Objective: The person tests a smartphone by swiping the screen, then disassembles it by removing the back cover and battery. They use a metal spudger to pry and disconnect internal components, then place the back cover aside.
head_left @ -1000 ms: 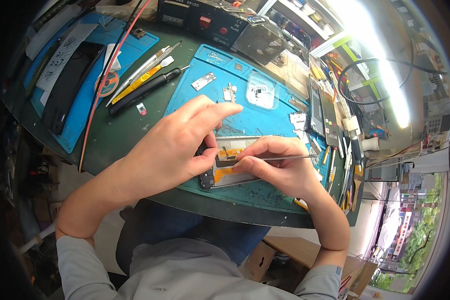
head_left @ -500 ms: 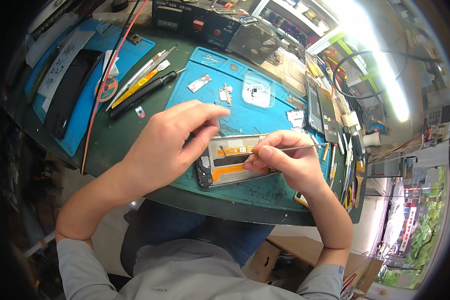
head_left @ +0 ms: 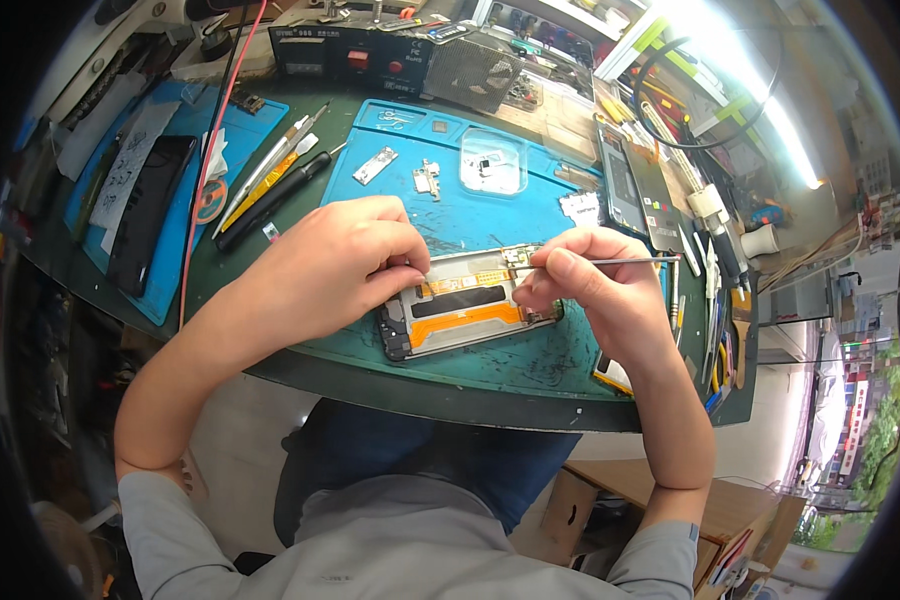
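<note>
An opened phone frame (head_left: 467, 333) lies on the blue work mat (head_left: 450, 225), with orange flex cables (head_left: 460, 322) running along its inside. At its far left corner, the thumb and fingers of my left hand (head_left: 355, 262) pinch together by the upper cable's end; what sits between them is hidden. My right hand (head_left: 605, 285) grips a slim metal tool (head_left: 625, 262), whose exact kind I cannot make out. The tool's tip reaches over the frame's far right part, and the right fingers cover some of the frame's right end.
Small metal phone parts (head_left: 427, 180) and a clear plastic tray (head_left: 493, 165) sit beyond the frame. On the left are a black screwdriver (head_left: 270, 203), a dark phone panel (head_left: 152, 215) and a red cable (head_left: 208, 150). A black bench device (head_left: 355, 62) stands behind; several tools crowd the right.
My left hand has come down onto the frame's left corner, its fingers closing into a pinch. The right hand still holds the metal tool, now farther right along the frame. The whole view has shifted slightly.
</note>
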{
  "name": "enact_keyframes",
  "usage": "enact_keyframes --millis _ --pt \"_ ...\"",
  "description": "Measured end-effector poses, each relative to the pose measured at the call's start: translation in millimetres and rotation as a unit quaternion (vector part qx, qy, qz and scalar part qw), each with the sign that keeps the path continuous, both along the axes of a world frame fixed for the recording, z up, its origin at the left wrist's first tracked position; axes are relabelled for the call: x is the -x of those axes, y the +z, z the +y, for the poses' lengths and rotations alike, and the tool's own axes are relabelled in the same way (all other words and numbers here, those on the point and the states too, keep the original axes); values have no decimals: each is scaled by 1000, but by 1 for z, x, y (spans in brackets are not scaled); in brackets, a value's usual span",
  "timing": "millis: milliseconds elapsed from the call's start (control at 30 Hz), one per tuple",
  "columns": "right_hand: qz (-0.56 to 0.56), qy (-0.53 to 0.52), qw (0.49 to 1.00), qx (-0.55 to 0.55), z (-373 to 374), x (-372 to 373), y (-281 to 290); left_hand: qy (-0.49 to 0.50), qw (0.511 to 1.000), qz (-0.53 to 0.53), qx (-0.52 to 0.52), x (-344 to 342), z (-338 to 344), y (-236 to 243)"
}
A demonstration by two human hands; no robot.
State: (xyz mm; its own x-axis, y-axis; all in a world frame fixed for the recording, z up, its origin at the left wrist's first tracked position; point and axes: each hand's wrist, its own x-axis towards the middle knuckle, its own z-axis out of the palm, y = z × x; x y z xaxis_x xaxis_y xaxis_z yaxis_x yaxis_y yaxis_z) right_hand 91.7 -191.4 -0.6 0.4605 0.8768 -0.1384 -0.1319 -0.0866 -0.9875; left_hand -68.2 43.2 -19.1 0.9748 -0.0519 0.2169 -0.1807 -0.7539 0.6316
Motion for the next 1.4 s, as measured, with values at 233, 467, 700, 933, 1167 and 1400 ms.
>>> enact_keyframes --millis 233,467,700,933,1167,1400 --pt "31 8 999 34 0 4 1 -28 999 17 -35 -8 0 8" --pt "-27 50 998 32 11 15 -2 -54 995 27 -74 -13 3 8" --pt "-67 52 995 45 16 20 -4 -50 998 -5 -48 -9 7 6" --pt "-60 52 996 45 16 17 -7 -73 993 5 -92 -9 7 13" --pt "-55 50 996 48 17 19 -5 -123 983 -7 -135 -17 8 17" --pt "-47 51 997 36 16 19 -8 -137 980 20 -144 -23 9 15"
